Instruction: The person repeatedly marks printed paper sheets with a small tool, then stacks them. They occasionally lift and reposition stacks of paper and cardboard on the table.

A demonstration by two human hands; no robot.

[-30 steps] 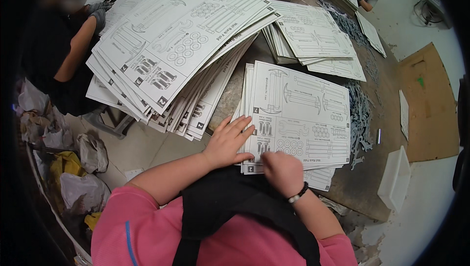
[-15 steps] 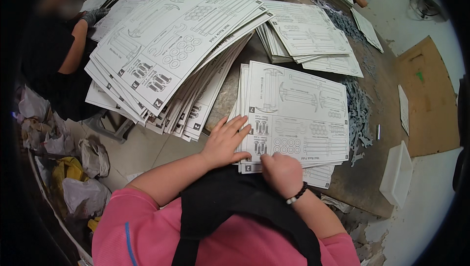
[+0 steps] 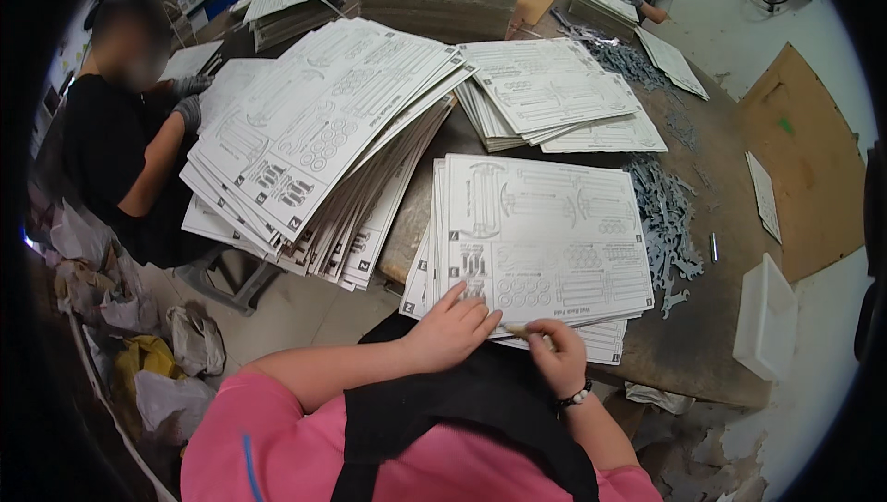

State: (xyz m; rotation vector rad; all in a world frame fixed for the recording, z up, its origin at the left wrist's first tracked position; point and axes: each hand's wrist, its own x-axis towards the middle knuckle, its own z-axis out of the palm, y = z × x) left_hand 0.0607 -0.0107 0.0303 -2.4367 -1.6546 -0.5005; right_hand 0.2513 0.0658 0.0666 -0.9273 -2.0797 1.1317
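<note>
The left hand point(image 3: 455, 326) lies flat, fingers spread, on the near edge of the printed sheet stack point(image 3: 545, 234) at the bench point(image 3: 688, 354) edge. The right hand point(image 3: 552, 354) pinches a small piece point(image 3: 519, 330) beside it. Bare bench shows right.

You had a white plastic tray point(image 3: 763, 317) off the table's right edge and grey punched-out pieces point(image 3: 665, 225) strewn near it.

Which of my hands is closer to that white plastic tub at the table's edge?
Right. Your right hand is at the near edge of the printed sheet stack, on the side toward the white tub. Your left hand rests on the stack's near-left corner, farther away.
</note>
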